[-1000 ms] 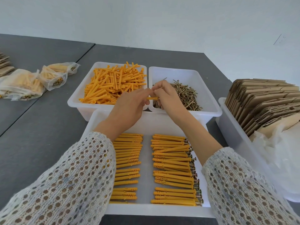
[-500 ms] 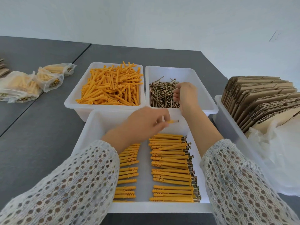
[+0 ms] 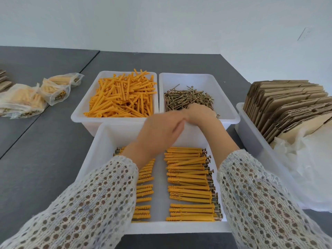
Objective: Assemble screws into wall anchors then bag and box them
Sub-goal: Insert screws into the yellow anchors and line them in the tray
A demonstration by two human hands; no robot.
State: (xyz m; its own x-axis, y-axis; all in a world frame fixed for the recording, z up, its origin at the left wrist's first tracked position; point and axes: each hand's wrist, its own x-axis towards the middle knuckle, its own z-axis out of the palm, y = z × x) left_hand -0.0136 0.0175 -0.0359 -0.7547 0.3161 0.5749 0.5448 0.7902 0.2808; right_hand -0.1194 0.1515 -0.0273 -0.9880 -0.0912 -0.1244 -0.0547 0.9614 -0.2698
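Assembly is well under way but far from finished: two rows of screw-fitted anchors (image 3: pixel 188 178) fill the near tray (image 3: pixel 100 150) at the surface's front edge, while a deep heap of loose anchors (image 3: pixel 122 97) and a pile of screws (image 3: pixel 186 97) wait in the two bins behind. The right hand (image 3: pixel 201 112) reaches into the screw bin (image 3: pixel 226 97), its grip hidden from view; the blurred left hand (image 3: pixel 159 130) hovers above the tray, fingers curled, holding nothing visible. A few filled bags (image 3: pixel 36 94) lie toward the left edge; flat cartons (image 3: pixel 287 103) at the right stand unfolded, so boxing appears not yet begun.
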